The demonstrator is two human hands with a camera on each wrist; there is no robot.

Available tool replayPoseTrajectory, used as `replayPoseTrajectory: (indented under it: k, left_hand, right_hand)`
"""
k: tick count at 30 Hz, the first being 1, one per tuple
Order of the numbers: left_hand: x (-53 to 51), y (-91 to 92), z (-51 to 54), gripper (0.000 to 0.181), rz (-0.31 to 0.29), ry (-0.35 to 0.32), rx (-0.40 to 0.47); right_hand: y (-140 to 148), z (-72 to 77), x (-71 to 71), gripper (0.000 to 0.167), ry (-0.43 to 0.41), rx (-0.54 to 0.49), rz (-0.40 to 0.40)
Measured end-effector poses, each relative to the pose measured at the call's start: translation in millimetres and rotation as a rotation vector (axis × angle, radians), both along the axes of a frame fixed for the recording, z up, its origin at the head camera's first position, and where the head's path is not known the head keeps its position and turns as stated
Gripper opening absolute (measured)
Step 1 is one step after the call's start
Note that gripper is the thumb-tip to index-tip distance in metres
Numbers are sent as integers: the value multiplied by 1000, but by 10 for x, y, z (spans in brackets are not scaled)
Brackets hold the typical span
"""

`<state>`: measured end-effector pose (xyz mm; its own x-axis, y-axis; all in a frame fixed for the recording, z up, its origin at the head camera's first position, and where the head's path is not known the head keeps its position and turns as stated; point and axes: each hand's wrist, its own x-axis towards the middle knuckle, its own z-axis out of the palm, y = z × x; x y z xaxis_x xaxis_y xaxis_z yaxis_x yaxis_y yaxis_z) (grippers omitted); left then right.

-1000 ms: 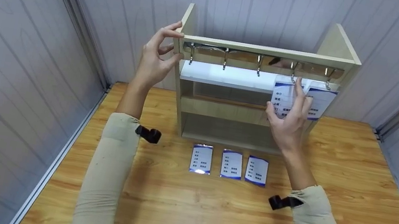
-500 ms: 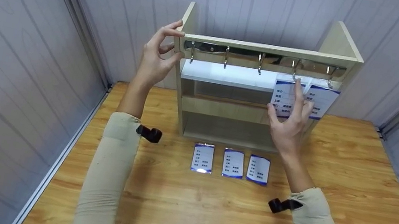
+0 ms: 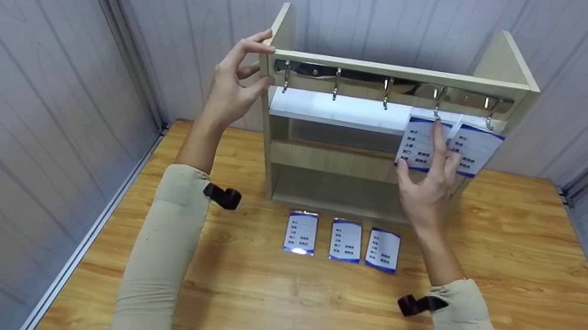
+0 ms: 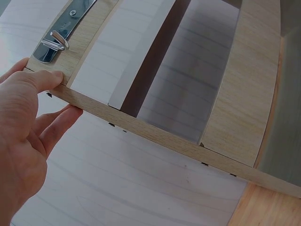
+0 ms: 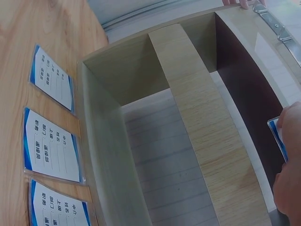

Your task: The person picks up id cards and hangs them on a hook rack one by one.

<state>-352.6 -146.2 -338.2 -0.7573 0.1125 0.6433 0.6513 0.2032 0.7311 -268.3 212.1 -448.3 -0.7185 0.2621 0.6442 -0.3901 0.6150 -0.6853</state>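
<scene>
My left hand (image 3: 236,82) grips the upper left side panel of a light wooden shelf (image 3: 342,164); in the left wrist view, its fingertips press on the panel near the end hook (image 4: 59,42). On the right, my right hand (image 3: 428,185) touches a white-and-blue name badge (image 3: 416,141) at the fourth hook (image 3: 438,101). Its index finger points up along the badge top, and its thumb is at the lower left corner. Another badge (image 3: 478,149) hangs at the rightmost hook, partly behind the fingers. In the right wrist view, a badge edge (image 5: 277,134) shows beside the hand.
Three badges lie in a row before the shelf: left (image 3: 301,233), middle (image 3: 346,241) and right (image 3: 383,250). A metal hook rail (image 3: 316,72) runs along the shelf's top board. Panel walls (image 3: 59,87) stand around the wooden table (image 3: 267,317).
The badge at the fourth hook now hangs with its lower edge more visible, and my right thumb has shifted slightly down and right. My left hand stays on the panel. The view shifts slightly.
</scene>
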Motion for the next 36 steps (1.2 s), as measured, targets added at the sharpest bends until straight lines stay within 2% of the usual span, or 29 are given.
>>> replayPoseTrajectory:
  k: [7,14,21,29,36]
  left_hand:
    - [-18,-2,-21,38,1,1,5]
    - [-18,-2,-32,39,6,-4,-1]
    - [-29,-19,-33,41,7,7,-10]
    - [-19,-28,-39,42,2,1,-6]
    - [-22,-20,-29,42,-1,-1,9]
  right_hand:
    - [22,-35,33,85,25,-11,28]
    - [67,-100,143,84,-27,-36,48]
    - [126,-209,188,81,-39,-43,80]
    - [182,-222,285,80,-121,-49,115]
    - [244,-246,333,81,-104,1,151]
